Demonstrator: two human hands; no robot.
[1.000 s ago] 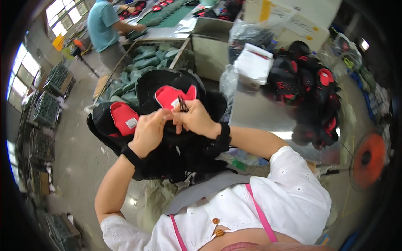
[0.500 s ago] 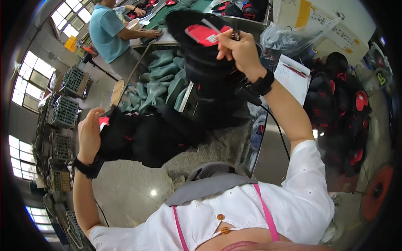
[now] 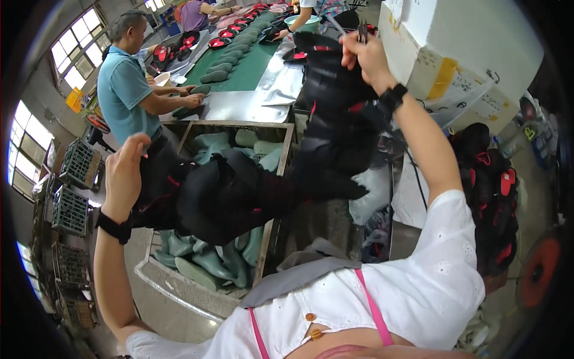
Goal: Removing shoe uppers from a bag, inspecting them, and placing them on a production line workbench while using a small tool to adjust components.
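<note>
Uppers [image 3: 224, 194], black with touches of red, stretch between your two hands over the bin [image 3: 289, 139]. Half a second ago, their left part hung over bare floor, nearer you than the bin; now it covers the bin's middle. A second ago your hands met at the uppers; now they are wide apart. Your left hand [image 3: 124, 176], fingers bent inward, grips the uppers' left end above the bin's left side. Your right hand [image 3: 368, 58], up past the bin's far right corner, is closed on their other end, a dark tool [image 3: 362, 33] upright between its fingers.

The bin holds a loose heap of green lasts [image 3: 197, 273], showing on both sides of the uppers. Beyond the bin, more of the tabletop [image 3: 236, 109] has come into view, with a row of lasts along its green part, a pale bowl [image 3: 162, 79] and a teal basin [image 3: 309, 25]; you cannot tell what either vessel holds. A co-worker [image 3: 122, 84] there handles lasts. Crates [image 3: 81, 161] stand left of the bin, contents unclear.
</note>
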